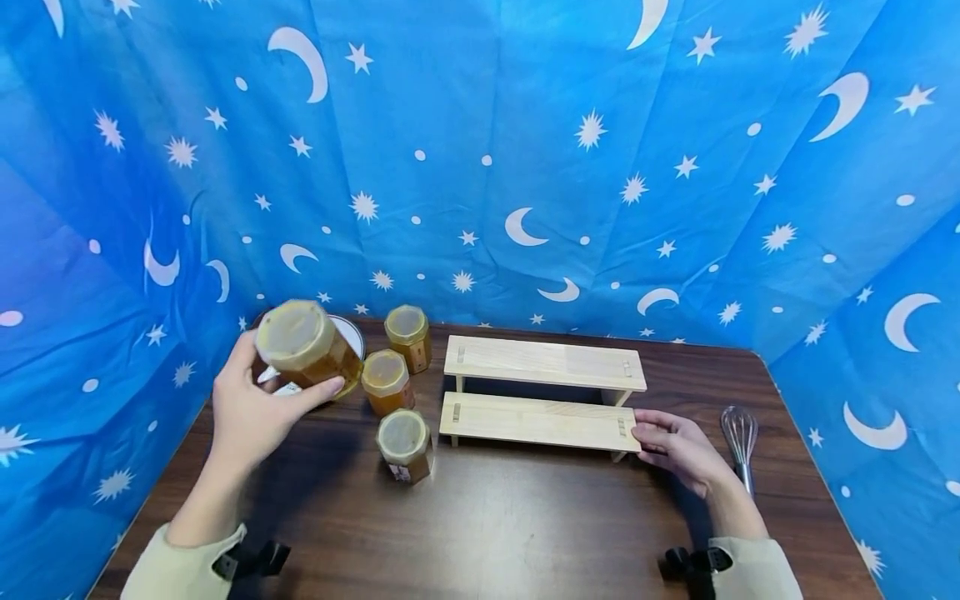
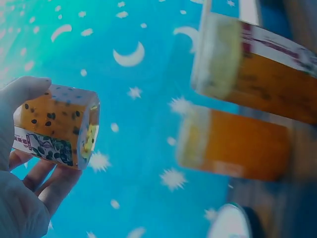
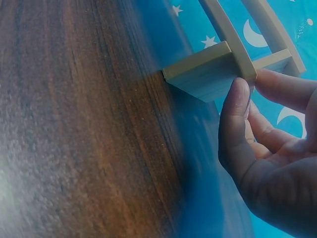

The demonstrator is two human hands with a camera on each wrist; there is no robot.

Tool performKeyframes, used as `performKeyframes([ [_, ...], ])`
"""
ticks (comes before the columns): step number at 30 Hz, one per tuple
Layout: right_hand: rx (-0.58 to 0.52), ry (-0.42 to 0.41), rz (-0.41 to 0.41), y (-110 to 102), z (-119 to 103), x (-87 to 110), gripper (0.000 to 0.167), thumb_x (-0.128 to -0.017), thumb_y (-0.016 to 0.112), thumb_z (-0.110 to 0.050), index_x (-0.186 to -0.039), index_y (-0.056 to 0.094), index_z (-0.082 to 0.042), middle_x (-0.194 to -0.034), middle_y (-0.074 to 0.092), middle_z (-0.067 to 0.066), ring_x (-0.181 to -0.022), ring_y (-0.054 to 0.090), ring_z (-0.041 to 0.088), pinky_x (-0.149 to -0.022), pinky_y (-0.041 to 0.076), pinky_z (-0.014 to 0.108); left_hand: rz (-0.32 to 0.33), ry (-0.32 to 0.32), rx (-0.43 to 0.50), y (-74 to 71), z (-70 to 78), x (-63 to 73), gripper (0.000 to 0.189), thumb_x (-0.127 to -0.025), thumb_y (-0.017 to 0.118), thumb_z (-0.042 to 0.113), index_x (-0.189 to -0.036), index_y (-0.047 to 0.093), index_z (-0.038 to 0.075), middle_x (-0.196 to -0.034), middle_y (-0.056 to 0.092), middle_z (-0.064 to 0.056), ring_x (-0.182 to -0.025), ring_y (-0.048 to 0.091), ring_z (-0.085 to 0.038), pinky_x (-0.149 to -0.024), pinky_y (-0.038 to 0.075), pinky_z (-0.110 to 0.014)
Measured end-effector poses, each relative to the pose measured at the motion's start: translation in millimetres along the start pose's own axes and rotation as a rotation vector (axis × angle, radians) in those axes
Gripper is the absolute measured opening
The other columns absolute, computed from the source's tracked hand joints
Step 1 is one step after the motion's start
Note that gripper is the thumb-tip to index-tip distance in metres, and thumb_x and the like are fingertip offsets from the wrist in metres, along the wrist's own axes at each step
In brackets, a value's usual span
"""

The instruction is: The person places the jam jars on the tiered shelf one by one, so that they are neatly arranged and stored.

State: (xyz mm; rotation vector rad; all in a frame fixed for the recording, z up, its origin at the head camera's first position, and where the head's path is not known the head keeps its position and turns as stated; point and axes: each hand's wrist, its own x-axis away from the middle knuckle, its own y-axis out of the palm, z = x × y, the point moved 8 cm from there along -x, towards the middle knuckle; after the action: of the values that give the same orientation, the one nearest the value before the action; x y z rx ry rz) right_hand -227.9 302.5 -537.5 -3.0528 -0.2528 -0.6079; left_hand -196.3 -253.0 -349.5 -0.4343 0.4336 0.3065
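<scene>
In the head view my left hand (image 1: 253,408) grips a lidded honey jar (image 1: 318,346), raised above the table's left side and tilted. The left wrist view shows dark specks and a printed label on this jar (image 2: 54,126), with the thumb and fingers around it. My right hand (image 1: 682,446) pinches the right end of the front wooden shelf (image 1: 536,421) between thumb and fingers, clearer in the right wrist view (image 3: 277,144). Behind it stands a similar, higher wooden shelf (image 1: 543,362). Three more jars stand left of the shelves: a rear jar (image 1: 416,350), a middle jar (image 1: 390,396) and a front jar (image 1: 411,462).
A white dish with a dark rim (image 1: 351,333) is partly hidden behind the held jar. A whisk (image 1: 741,442) lies to the right of my right hand. Blue cloth (image 1: 465,167) with moons and stars hangs around the brown wooden table (image 1: 487,525).
</scene>
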Motion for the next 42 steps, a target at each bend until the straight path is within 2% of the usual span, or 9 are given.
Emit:
performKeyframes([
  [5, -0.014, -0.01, -0.005, 0.7, -0.3, -2.2, 0.061, -0.103, 0.064, -0.008, -0.15, 0.034, 0.014, -0.106, 0.067, 0.0, -0.091, 0.067, 0.011, -0.08, 0.06, 0.028, -0.063, 0.058, 0.017, 19.3, 29.4, -24.6, 0.081, -0.069, 0.098, 0.006, -0.14, 0.059, 0.015, -0.128, 0.063, 0.004, -0.117, 0.061, -0.014, -0.086, 0.055, -0.017],
  [8, -0.02, -0.006, -0.004, 1.2, 0.3, -3.7, 0.061, -0.102, 0.065, -0.008, -0.15, 0.034, 0.014, -0.106, 0.067, 0.0, -0.09, 0.067, 0.011, -0.079, 0.06, 0.028, -0.101, 0.084, 0.01, 35.1, 42.8, -34.7, 0.08, -0.07, 0.099, 0.011, -0.139, 0.059, 0.016, -0.127, 0.063, 0.005, -0.114, 0.062, -0.013, -0.087, 0.058, -0.026],
  [13, -0.018, -0.001, -0.004, 1.1, 0.7, -5.1, 0.062, -0.103, 0.065, -0.008, -0.15, 0.033, 0.014, -0.107, 0.066, 0.0, -0.09, 0.067, 0.011, -0.078, 0.06, 0.028, -0.176, 0.103, 0.057, 66.4, 60.4, -46.2, 0.078, -0.072, 0.098, 0.017, -0.139, 0.058, 0.017, -0.127, 0.064, 0.004, -0.113, 0.061, -0.014, -0.091, 0.059, -0.048],
  [16, -0.024, -0.004, -0.004, 0.8, 0.2, -5.0, 0.061, -0.103, 0.064, -0.008, -0.15, 0.032, 0.014, -0.107, 0.066, 0.0, -0.09, 0.067, 0.01, -0.079, 0.06, 0.028, -0.223, 0.101, 0.109, 87.4, 68.4, -51.1, 0.076, -0.073, 0.098, 0.02, -0.138, 0.058, 0.019, -0.126, 0.064, 0.003, -0.113, 0.061, -0.016, -0.094, 0.057, -0.052],
  [19, -0.028, -0.006, -0.005, 0.5, 0.2, -4.6, 0.062, -0.103, 0.064, -0.008, -0.151, 0.031, 0.014, -0.107, 0.066, 0.0, -0.09, 0.067, 0.01, -0.079, 0.06, 0.028, -0.264, 0.107, 0.143, 109.4, 75.4, -54.2, 0.074, -0.073, 0.098, 0.025, -0.137, 0.059, 0.021, -0.126, 0.065, 0.004, -0.113, 0.061, -0.016, -0.095, 0.057, -0.05],
  [28, -0.036, 0.007, -0.007, 0.6, 2.8, -2.3, 0.061, -0.104, 0.063, -0.009, -0.152, 0.031, 0.013, -0.107, 0.067, 0.0, -0.091, 0.067, 0.011, -0.081, 0.06, 0.03, -0.353, 0.13, 0.164, 175.0, 89.5, -52.0, 0.074, -0.072, 0.098, 0.036, -0.135, 0.06, 0.024, -0.121, 0.064, 0.01, -0.108, 0.063, -0.011, -0.086, 0.06, -0.034],
  [32, -0.037, 0.01, -0.009, 0.7, 3.5, -1.5, 0.061, -0.104, 0.062, -0.009, -0.152, 0.031, 0.012, -0.108, 0.067, 0.0, -0.091, 0.067, 0.011, -0.081, 0.061, 0.03, -0.382, 0.129, 0.187, 201.4, 91.5, -46.2, 0.074, -0.073, 0.097, 0.035, -0.135, 0.06, 0.023, -0.119, 0.064, 0.01, -0.107, 0.064, -0.012, -0.085, 0.059, -0.033],
  [37, -0.039, 0.001, -0.013, 0.7, 2.6, -0.5, 0.062, -0.104, 0.063, -0.009, -0.152, 0.031, 0.012, -0.108, 0.067, 0.0, -0.092, 0.067, 0.011, -0.081, 0.06, 0.03, -0.384, 0.139, 0.17, 229.6, 91.8, -39.4, 0.072, -0.073, 0.097, 0.038, -0.134, 0.06, 0.024, -0.115, 0.064, 0.011, -0.106, 0.064, -0.011, -0.083, 0.058, -0.032],
  [42, -0.06, -0.01, -0.014, -0.7, 2.0, 0.3, 0.054, -0.104, 0.064, -0.008, -0.148, 0.039, 0.01, -0.108, 0.068, 0.0, -0.091, 0.068, 0.012, -0.08, 0.061, 0.03, -0.4, 0.139, 0.156, 258.0, 92.8, -32.4, 0.072, -0.072, 0.097, 0.039, -0.131, 0.06, 0.024, -0.11, 0.065, 0.009, -0.102, 0.063, -0.009, -0.079, 0.056, -0.031],
])
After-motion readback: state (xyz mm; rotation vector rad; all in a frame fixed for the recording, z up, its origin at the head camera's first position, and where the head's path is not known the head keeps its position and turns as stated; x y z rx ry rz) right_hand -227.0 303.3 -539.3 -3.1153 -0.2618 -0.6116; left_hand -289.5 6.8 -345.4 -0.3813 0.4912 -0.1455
